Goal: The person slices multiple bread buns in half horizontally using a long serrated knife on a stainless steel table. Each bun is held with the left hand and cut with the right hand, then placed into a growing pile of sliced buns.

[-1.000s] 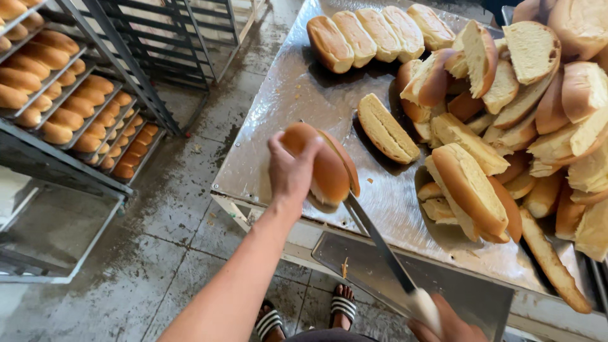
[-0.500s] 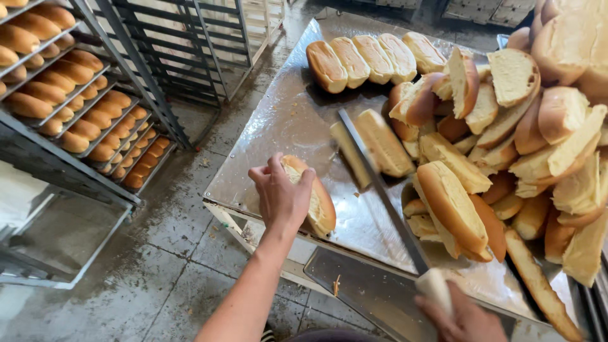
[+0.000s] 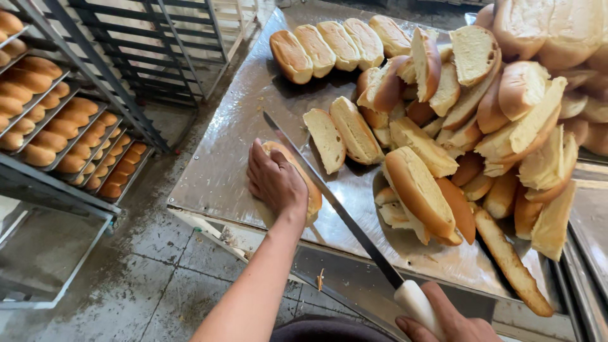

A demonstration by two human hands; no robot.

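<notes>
Left hand point(image 3: 277, 182) pressed flat on a bread roll point(image 3: 303, 182) at the steel table's point(image 3: 221, 171) near edge; right hand point(image 3: 451, 323) clenched on the knife point(image 3: 342, 212), blade level beside it. Fingers belong above the cut.

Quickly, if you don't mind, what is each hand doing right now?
Left hand: open, pressed flat on a bread roll on the metal table.
Right hand: closed around the white handle of a long knife.
</notes>
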